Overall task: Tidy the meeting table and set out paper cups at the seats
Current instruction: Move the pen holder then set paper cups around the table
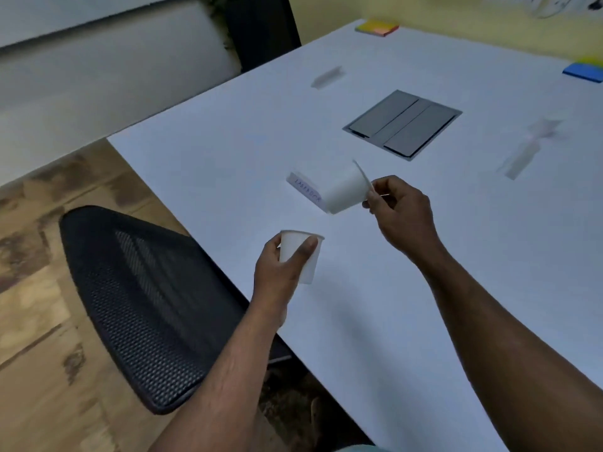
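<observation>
My left hand [280,265] grips a white paper cup [303,256] upright above the near left edge of the white meeting table [424,288]. My right hand [401,213] pinches the rim of a second white paper cup [344,190], which is tilted on its side above the table. Right behind that cup stands a small folded name card [305,189] with handwriting on it, partly hidden by the cup.
A black mesh chair [146,298] is pushed up to the table's left edge. A grey cable hatch [403,123] sits in the table's middle. Blurred name cards [328,76] [528,148] stand farther back. Sticky-note pads [377,27] [584,71] lie at the far edge.
</observation>
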Motion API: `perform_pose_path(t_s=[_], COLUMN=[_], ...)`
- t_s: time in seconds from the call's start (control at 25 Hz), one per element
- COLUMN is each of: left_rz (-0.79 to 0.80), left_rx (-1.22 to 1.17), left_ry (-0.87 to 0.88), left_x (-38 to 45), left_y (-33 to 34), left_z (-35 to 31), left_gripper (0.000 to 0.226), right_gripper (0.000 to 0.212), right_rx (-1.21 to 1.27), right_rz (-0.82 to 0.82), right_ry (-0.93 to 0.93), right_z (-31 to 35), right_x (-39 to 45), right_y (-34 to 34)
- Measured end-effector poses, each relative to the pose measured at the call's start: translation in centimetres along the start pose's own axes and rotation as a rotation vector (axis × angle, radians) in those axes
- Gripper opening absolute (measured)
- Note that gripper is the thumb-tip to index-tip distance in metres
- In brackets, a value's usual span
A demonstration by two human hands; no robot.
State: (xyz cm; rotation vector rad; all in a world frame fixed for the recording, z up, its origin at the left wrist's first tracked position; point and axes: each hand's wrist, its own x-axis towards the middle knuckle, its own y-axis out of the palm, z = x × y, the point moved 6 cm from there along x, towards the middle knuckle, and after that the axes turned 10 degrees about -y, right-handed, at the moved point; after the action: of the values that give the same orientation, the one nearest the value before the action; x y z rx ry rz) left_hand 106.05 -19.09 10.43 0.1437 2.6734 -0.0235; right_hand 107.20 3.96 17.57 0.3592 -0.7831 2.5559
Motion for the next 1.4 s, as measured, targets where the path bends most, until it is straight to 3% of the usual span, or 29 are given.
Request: perform_pose_path(t_s=[0.32, 0.6, 0.96, 1.04, 1.16, 1.28, 1.4], left_rz=[-0.128, -0.001, 0.084, 0.087, 0.086, 0.109, 0.122], left_rx=[0.231, 0.501, 0.711, 0.716, 0.686, 0.614, 0.609], left_ry=[-0.168, -0.281, -0.282, -0.295, -0.313, -0.305, -0.202], left_x=[9.3, 11.5, 12.0, 12.0, 12.2, 12.6, 13.1], left_y=[2.4, 1.7, 2.2, 2.1, 1.7, 1.6, 2.1], left_z=[5.9, 11.4, 11.9, 11.9, 11.8, 10.7, 7.5], left_gripper=[0.061, 0.069, 0.078, 0.076, 0.073, 0.073, 0.074], right_gripper=[0.017, 0.019, 0.023, 0.032, 0.043, 0.032, 0.026], right_rx=[-0.418, -0.607, -0.625, -0.637, -0.741, -0.464, -0.150], right_rz=[0.088, 0.329, 0.407, 0.432, 0.335, 0.154, 0.193], right_ry=[-0.085, 0.051, 0.095, 0.105, 0.072, 0.134, 0.193], right_z=[-11.8, -19.4, -21.2, -20.5, -18.7, -15.8, -12.4], right_x=[6.0, 5.2, 5.1, 4.9, 3.6, 0.9, -0.4], right_y=[5.0, 8.9, 10.4, 10.3, 9.6, 9.9, 12.1])
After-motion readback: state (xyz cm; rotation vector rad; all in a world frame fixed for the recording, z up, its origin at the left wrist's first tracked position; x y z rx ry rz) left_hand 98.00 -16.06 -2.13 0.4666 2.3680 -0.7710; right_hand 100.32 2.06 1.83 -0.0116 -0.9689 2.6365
